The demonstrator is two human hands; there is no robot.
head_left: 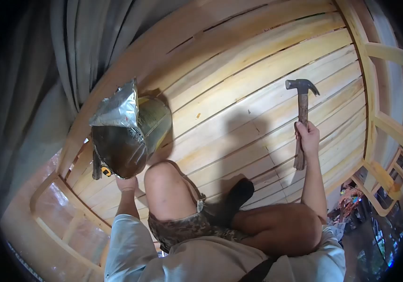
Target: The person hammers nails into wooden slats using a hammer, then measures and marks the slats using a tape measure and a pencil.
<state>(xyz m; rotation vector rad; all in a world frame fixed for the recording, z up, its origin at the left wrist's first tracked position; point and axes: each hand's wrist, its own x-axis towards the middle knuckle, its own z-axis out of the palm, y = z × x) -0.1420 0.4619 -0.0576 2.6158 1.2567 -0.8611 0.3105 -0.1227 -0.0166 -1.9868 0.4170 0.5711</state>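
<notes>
My right hand (308,137) is wrapped round the wooden handle of a claw hammer (303,101), its dark steel head up and the claw turned to the right. The hammer is held above the slatted boards. On the left, a metal can (157,124) has its mouth toward me and its torn, shiny lid (119,107) bent up. My left hand (127,182) is at the near rim of the can; its fingers are hidden behind it. A yellow and black tape measure (106,171) sits by the can's rim, close to that hand. A dark piece like a handle (97,162) shows beside it.
Pale wooden slats (258,84) with narrow gaps form the surface under me. A wooden rail frame (392,54) runs along the right edge. Grey curtain cloth (93,42) hangs at the upper left. My bent knees (168,188) are between my hands.
</notes>
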